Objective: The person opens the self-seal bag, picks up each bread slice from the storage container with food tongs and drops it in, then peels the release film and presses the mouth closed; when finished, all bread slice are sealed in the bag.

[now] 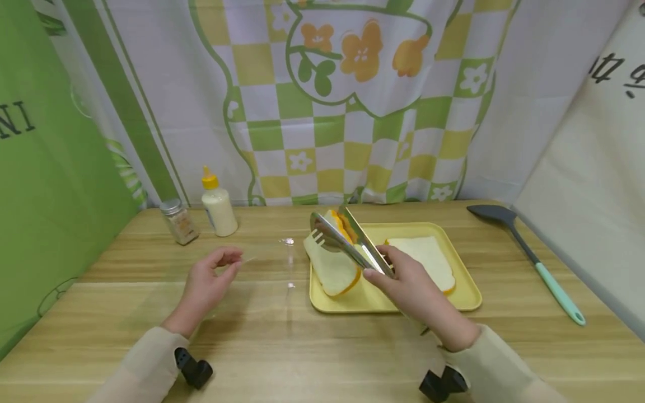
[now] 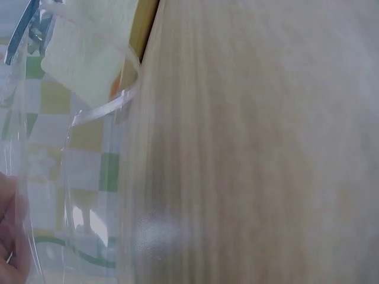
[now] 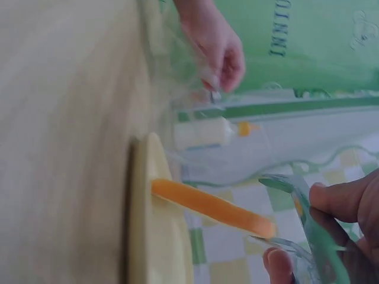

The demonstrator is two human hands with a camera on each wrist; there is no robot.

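Over a smooth yellow tray (image 1: 373,299), a soft white bread slice (image 1: 335,271) is held tilted by shiny metal tongs (image 1: 370,252) — one jaw fork-tined — gripped in the right hand (image 1: 413,280). Thin clear plastic (image 2: 103,109) is pinched by the left hand (image 1: 211,280) — its glossy strip shown plainly by the left-wrist view, the slice's flat orange crust seen edge-on only from the right wrist.

Letters "NI" (image 1: 15,119) show on the green cloth (image 1: 55,184), unreadable black characters (image 1: 607,68) on the pale cloth (image 1: 584,157).
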